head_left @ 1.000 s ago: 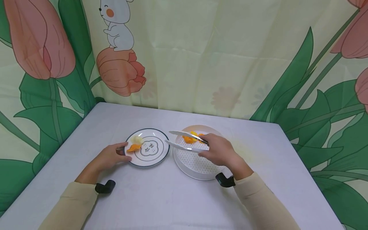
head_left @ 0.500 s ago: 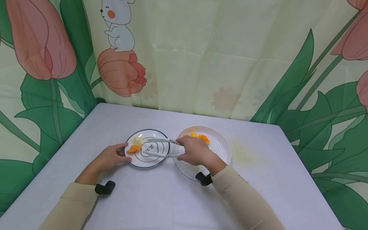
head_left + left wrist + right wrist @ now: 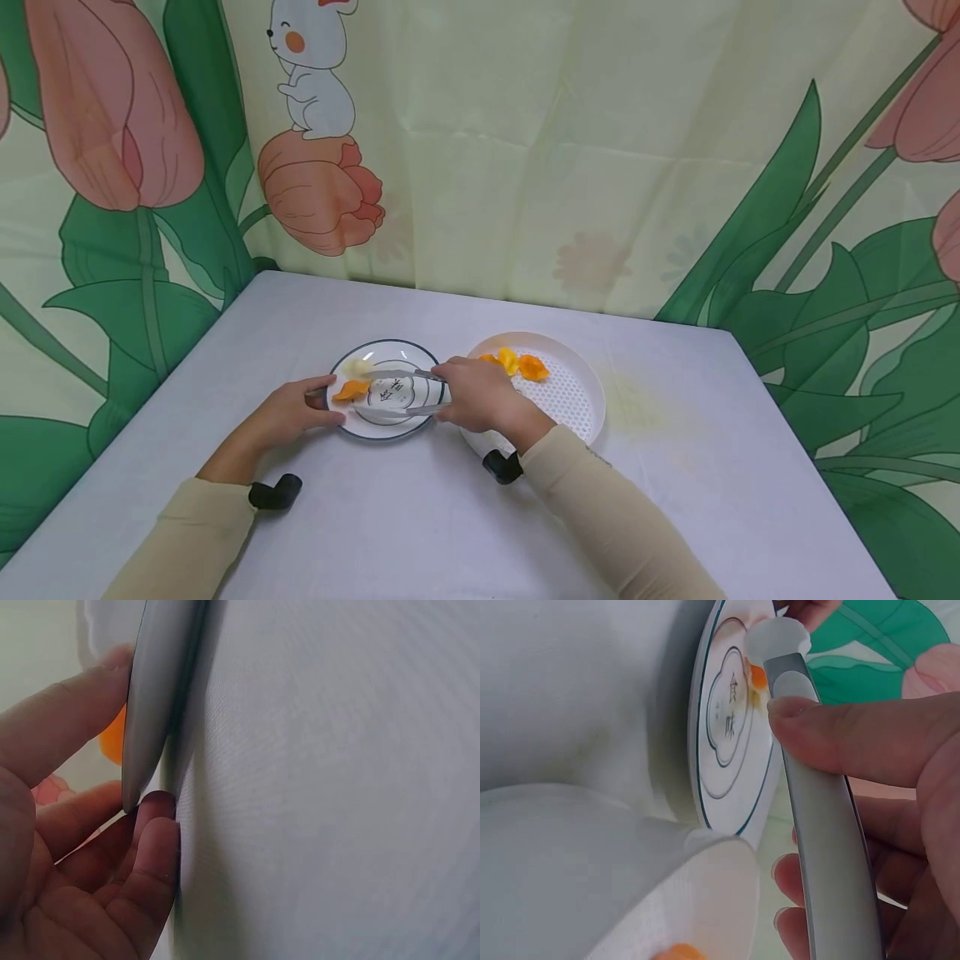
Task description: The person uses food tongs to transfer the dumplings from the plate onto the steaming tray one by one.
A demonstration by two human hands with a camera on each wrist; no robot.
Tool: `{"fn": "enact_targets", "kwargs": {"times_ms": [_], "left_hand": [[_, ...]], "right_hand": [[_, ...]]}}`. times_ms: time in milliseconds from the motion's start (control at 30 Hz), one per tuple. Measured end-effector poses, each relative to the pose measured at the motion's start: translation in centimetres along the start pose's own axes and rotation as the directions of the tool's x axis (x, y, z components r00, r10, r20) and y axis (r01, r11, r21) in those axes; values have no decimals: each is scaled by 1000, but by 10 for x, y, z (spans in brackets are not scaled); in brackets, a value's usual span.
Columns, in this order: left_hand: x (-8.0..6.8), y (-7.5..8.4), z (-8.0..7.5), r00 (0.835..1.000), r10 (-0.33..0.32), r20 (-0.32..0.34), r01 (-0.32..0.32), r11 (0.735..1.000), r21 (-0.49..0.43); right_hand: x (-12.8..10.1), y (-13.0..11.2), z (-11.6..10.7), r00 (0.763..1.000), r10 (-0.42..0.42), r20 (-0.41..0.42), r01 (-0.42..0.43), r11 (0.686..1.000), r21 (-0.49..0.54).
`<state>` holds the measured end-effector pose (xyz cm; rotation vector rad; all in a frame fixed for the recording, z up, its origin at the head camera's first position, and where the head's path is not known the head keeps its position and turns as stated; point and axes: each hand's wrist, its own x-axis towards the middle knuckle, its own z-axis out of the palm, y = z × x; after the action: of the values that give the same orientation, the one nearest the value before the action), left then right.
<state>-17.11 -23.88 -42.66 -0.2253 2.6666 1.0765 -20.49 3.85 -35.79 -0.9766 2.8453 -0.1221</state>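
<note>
My left hand (image 3: 318, 404) pinches the near-left rim of a blue-rimmed plate (image 3: 420, 412), thumb on top; the left wrist view shows that rim (image 3: 154, 697) between thumb and fingers (image 3: 150, 847). On the plate lie an orange fruit piece (image 3: 350, 389) and a pale yellow piece (image 3: 357, 367). My right hand (image 3: 459, 393) grips metal tongs (image 3: 397, 375), whose two arms stand apart over the plate with tips close to the orange piece. Up close, the tongs (image 3: 821, 825) point at the plate (image 3: 731, 727).
A white perforated dish (image 3: 573, 396) stands right of the plate with several orange pieces (image 3: 519, 364) at its far rim; its wall (image 3: 615, 862) fills the right wrist view. Both stand on a pale cloth-covered table (image 3: 420, 517). A flower-print curtain (image 3: 525, 150) hangs behind.
My right hand has carried the tongs leftward from over the white dish to over the blue-rimmed plate. The left hand has stayed on the plate's rim.
</note>
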Motion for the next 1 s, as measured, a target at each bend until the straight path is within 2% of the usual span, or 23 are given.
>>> {"fn": "enact_targets", "kwargs": {"times_ms": [300, 567, 767, 1000], "left_hand": [[1, -2, 1, 1000, -11, 7, 11, 1000, -20], [1, -1, 1, 1000, -16, 2, 16, 1000, -12], [0, 0, 1, 1000, -13, 0, 13, 1000, 15], [-1, 1, 2, 1000, -12, -1, 12, 1000, 14]], "right_hand": [[9, -11, 1, 999, 21, 28, -21, 1000, 16], [4, -8, 2, 999, 35, 21, -35, 999, 38], [-9, 1, 0, 999, 43, -18, -41, 993, 113], [-26, 17, -4, 996, 11, -93, 7, 982, 187]]}}
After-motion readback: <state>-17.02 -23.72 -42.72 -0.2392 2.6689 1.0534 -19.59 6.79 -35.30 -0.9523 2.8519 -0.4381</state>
